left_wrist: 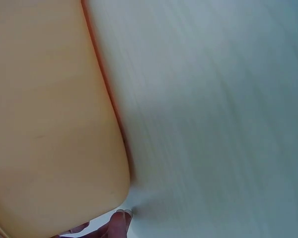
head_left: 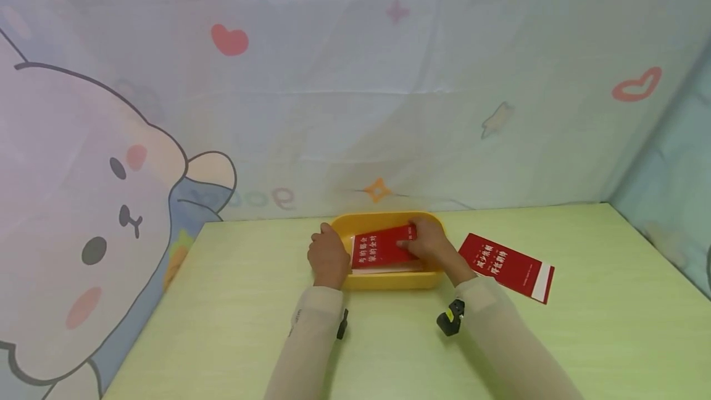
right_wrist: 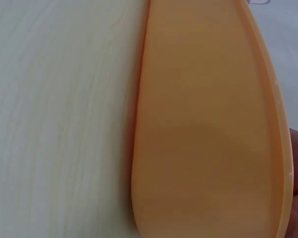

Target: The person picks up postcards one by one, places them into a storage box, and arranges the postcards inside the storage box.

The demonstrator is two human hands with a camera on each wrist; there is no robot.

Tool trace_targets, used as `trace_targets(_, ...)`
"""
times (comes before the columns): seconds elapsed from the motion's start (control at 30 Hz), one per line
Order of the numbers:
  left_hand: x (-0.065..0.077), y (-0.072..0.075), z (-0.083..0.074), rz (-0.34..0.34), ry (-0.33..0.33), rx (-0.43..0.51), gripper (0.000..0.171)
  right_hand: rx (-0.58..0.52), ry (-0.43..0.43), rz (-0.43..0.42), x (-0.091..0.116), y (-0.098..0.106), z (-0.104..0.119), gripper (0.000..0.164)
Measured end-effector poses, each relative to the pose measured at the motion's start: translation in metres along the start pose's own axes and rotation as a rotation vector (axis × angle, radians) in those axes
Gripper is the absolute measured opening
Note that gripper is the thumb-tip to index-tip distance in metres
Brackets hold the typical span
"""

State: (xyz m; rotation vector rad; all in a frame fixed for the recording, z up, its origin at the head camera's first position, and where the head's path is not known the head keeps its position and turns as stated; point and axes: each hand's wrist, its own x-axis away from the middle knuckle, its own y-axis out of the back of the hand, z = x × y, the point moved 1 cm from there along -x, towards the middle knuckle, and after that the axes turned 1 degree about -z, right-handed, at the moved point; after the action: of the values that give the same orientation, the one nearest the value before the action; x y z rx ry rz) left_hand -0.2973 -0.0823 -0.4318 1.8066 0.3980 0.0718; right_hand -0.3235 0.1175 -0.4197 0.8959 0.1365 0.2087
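Observation:
A yellow plastic bin (head_left: 389, 281) stands near the back of the table, with a red booklet (head_left: 383, 247) with white lettering lying in it. My left hand (head_left: 328, 256) grips the bin's left end; in the left wrist view its fingertips (left_wrist: 120, 218) show beside the bin's rounded corner. Over the bin's right end, my right hand (head_left: 430, 241) reaches inside and holds the right edge of the red booklet, thumb lying across its cover. In the right wrist view, part of that hand shows beyond the rim, and the bin's wall hides the booklet.
Another red booklet (head_left: 508, 267) with a white band lies flat on the pale yellow-green table (head_left: 600, 326), just right of the bin and partly behind the right forearm. A printed cloth (head_left: 355, 110) hangs behind the table's back edge.

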Motion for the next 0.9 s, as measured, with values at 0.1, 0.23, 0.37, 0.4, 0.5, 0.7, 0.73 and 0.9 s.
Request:
trace_targets(0.1, -0.002, -0.001, -0.001, -0.003, 0.005, -0.004, 0.047, 0.023, 0.015, -0.002, 0.001, -0.001, 0.000, 0.067)
trace_targets(0.23, -0.003, -0.001, -0.001, -0.001, 0.011, -0.006, 0.047, 0.043, 0.028, -0.016, 0.003, -0.003, 0.001, 0.070)
trace_targets(0.37, -0.004, -0.003, -0.001, -0.003, 0.017, -0.003, 0.047, 0.068, 0.023, -0.033, 0.004, -0.005, 0.001, 0.070)
trace_targets(0.4, -0.005, -0.003, -0.001, -0.004, 0.019, -0.001, 0.047, 0.071, 0.019, -0.034, 0.005, -0.006, 0.001, 0.070)
trace_targets(0.5, -0.005, -0.004, -0.001, -0.004, 0.021, -0.002, 0.047, 0.086, 0.006, -0.039, 0.006, -0.007, 0.002, 0.069)
trace_targets(0.7, -0.004, -0.003, -0.001, 0.000, 0.026, -0.005, 0.051, 0.102, -0.036, -0.032, 0.006, -0.010, 0.004, 0.067)
trace_targets(0.73, -0.004, -0.002, -0.001, -0.002, 0.025, -0.002, 0.050, 0.106, -0.043, -0.029, 0.006, -0.010, 0.004, 0.067)
trace_targets(0.9, -0.002, 0.000, -0.001, 0.005, 0.029, 0.004, 0.051, 0.127, -0.061, -0.015, 0.006, -0.011, 0.005, 0.067)
